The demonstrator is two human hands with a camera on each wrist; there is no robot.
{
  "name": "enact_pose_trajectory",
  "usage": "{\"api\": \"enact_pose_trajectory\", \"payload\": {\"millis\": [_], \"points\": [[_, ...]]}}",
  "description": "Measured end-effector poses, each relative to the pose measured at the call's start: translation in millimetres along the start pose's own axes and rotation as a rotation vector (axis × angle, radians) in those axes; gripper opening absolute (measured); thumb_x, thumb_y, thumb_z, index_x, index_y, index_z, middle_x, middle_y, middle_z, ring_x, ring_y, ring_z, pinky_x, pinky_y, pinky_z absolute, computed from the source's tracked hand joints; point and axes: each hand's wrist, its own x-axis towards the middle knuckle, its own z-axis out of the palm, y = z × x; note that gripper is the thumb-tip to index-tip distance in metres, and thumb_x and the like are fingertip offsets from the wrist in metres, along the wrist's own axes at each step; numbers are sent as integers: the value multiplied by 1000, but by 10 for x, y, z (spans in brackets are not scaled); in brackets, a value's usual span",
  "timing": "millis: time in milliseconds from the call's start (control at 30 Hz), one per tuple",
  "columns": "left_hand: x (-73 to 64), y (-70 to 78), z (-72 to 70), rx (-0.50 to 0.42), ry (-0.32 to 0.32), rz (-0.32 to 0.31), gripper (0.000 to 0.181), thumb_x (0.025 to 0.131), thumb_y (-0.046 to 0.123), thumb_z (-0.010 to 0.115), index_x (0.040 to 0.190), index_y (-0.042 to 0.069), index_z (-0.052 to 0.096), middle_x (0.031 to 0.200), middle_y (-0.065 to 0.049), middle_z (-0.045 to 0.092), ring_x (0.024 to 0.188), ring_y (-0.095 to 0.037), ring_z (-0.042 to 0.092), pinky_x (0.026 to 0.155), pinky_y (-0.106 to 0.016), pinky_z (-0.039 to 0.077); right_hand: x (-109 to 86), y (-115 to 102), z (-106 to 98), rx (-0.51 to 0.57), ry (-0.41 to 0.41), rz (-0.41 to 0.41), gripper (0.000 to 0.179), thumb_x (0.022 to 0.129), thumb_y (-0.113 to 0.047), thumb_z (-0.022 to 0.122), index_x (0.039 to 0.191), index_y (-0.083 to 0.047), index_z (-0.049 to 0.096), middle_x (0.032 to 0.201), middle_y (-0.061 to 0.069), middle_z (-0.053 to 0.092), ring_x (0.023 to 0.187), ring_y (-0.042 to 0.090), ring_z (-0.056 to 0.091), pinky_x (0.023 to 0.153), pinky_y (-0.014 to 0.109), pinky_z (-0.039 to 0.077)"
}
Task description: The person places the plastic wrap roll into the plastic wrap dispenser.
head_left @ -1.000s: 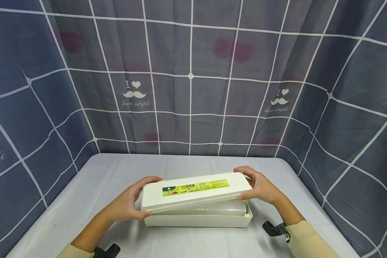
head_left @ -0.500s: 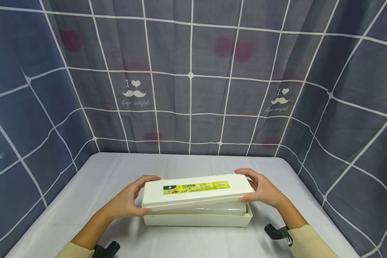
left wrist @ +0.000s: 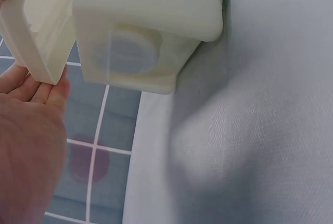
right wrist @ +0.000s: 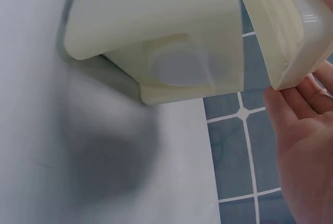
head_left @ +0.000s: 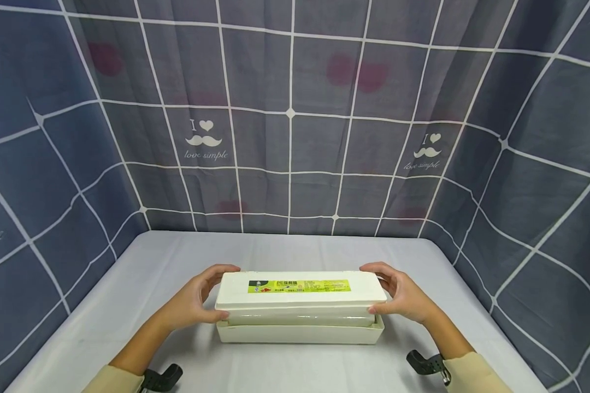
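A white lid [head_left: 295, 299] with a yellow-green label [head_left: 300, 286] is held level, a little above a matching cling film box [head_left: 300, 334]. Between lid and box shows the cling film roll [head_left: 305, 317], lying lengthwise inside. My left hand [head_left: 189, 303] grips the lid's left end, thumb at the near edge and fingers at the far one. At the right end my right hand [head_left: 407, 297] holds it the same way. Both wrist views show a gap between the lid [left wrist: 44, 36] and the box [right wrist: 156, 5] resting on the cloth.
White cloth [head_left: 295, 371] covers the table around the box. Dark blue-grey curtains [head_left: 290, 142] with white grid lines rise behind the table and along both sides. A black strap device [head_left: 163, 377] sits at each wrist.
The lid's raised right end has come down, taking it from tilted to level above the box. Both hands keep their grip, and the right one has lowered slightly.
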Motion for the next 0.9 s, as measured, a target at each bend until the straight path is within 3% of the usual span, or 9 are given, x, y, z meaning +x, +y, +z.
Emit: {"api": "enact_pose_trajectory", "payload": {"millis": [200,367,467,667,900], "points": [[-3,-33,-10,-74,-16,-11,82,77,2,87,148,2,44,150,-22,48,139,-3,48,111,-12,41,-58,28,52,8,20,-9,82,71,2,90,142,4,49,141,24,53,124,9,61,104,16,50],[-2,-70,-13,-95,-32,-12,80,79,1,85,147,0,44,150,-26,47,137,-2,49,109,-13,44,-98,61,73,74,-4,-13,83,74,6,86,145,10,43,143,29,49,127,11,60,101,20,54],[-4,-91,-11,-88,-34,-12,79,79,1,85,147,0,45,148,-23,50,136,-4,51,108,-15,45,-126,80,84,94,-15,-12,84,74,7,84,146,13,40,145,29,48,128,12,61,99,22,56],[-22,-123,3,-29,-20,-19,78,78,6,87,145,0,48,146,-15,55,135,-5,51,110,-14,41,-161,116,111,50,37,-26,78,71,6,87,139,10,49,149,17,49,132,6,55,108,15,47],[-40,-149,25,-17,-14,-26,77,78,7,87,145,2,49,144,-12,57,135,-7,52,111,-13,39,-175,157,154,99,23,-10,77,75,6,83,142,11,46,136,24,58,113,11,64,95,19,55]]}}
